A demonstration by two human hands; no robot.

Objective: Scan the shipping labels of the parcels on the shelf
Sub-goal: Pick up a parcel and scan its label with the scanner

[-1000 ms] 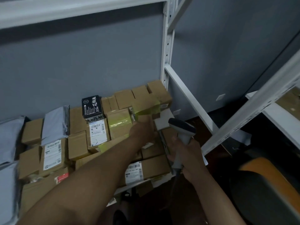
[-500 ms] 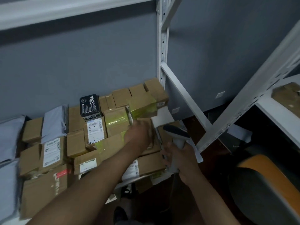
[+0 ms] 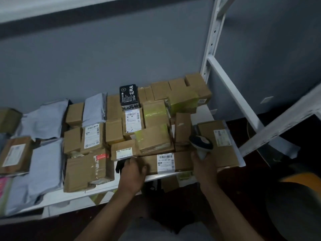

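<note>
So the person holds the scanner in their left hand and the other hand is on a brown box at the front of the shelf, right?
Not quite. The head view shows the grey and black handheld scanner in the right hand. It is the left hand that rests on a flat brown cardboard box at the front of the white metal shelf.

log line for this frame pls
left hand: on front parcel | right hand: grips scanner | label faces up
</note>
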